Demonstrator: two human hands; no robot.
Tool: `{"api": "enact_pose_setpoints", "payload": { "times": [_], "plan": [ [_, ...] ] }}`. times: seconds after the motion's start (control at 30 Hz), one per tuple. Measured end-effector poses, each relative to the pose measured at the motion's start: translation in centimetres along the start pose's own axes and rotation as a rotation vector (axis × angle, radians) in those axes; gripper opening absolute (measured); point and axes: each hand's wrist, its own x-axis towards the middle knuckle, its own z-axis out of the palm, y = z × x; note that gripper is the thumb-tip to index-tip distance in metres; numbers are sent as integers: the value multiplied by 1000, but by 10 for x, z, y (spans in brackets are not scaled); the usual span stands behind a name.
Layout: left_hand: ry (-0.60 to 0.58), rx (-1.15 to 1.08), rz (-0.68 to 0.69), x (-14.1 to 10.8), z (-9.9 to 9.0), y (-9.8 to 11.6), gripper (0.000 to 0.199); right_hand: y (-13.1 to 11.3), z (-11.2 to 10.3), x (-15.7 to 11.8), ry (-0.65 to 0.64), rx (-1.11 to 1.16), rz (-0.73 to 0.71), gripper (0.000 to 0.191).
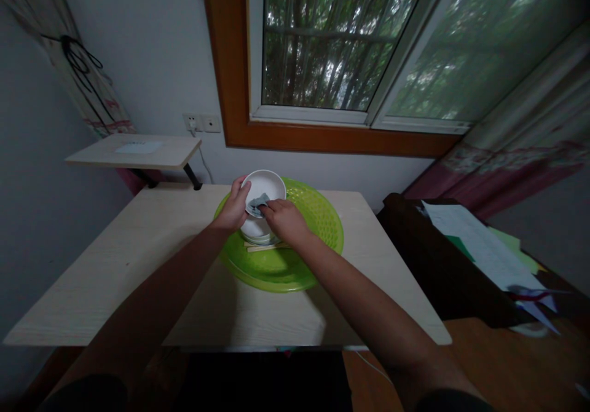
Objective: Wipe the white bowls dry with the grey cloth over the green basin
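Clock centred on the basket, 12 toward the window. Your forearms reach in over the table's (276, 332) near edge from 7 and 5. Wooden floor (483, 350) shows past the near right corner, with a thin white cable (374, 367) hanging below the edge.

Light sticks (262, 248), chopsticks by the look of them, lie in the green basket (330, 221) just off centre toward 8. Beyond them, stacked white bowls (254, 228) sit near 9, more than one rim visible. Basket is mid-table, toward the far edge.

Held white bowl (271, 183) is at 11, above the basket, tilted with its inside facing you. Left hand (233, 209): fingers clamped on its left rim, thumb over the edge. Right hand (286, 218): fingers pinching a grey-blue cloth (257, 203) against the inside, low in the bowl.

Status: one bowl in hand, cloth on it, reads as mid-wipe. Rest of the bowls and the sticks are in the basket. Can't tell whether the cloth has been on any of those, so no count of done vs left.

Room: dark furniture (405, 252) with loose papers (483, 246) from 3 to 4. Small raised shelf (170, 155) at 10, sheet (138, 147) on top. Wall sockets (201, 123) at 11, one plugged. Tied curtain (53, 55) past the shelf at 10, another curtain (520, 135) at 2. Wood-framed window (322, 61) from 12 to 1, greenery outside.
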Motion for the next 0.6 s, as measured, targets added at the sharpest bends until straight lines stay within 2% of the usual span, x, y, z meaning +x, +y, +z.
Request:
{"api": "enact_pose_setpoints", "payload": {
  "times": [0.1, 0.27, 0.43, 0.6],
  "plan": [
    [-34, 87, 93, 0, 0, -1, 46, -4, 3, 2, 6, 57, -39, 31],
    [-48, 83, 73, -2, 1, 2, 49, -8, 4, 2, 78, 99, -80, 37],
    [-77, 6, 44, 0, -2, 5, 52, -5, 1, 0, 112, 43, -59, 28],
    [-85, -55, 73, 8, -12, 3, 56, 12, -7, -8, 168, -23, -98, 20]
  ]
}}
